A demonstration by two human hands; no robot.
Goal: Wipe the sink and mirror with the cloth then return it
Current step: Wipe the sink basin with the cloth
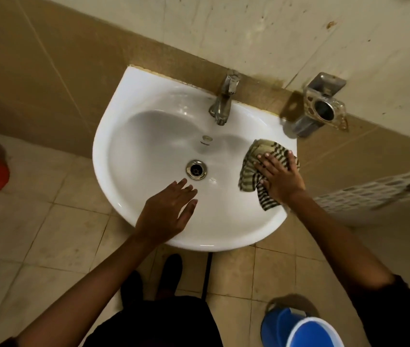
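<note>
Here, the right hand point(280, 177) presses a striped cloth point(261, 169) flat on the sink point(133, 136) rim; the left hand point(167, 209) hovers open-fingered beside it.

Dim, warm light; soft glare streaks the white sink point(133, 136) basin. Wide-angle bending curves the wall tiles point(36, 71), and the edges go slightly blurry.

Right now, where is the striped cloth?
In the head view, the striped cloth lies on the right side of the white sink, flat under the right hand, right of the drain.
</note>
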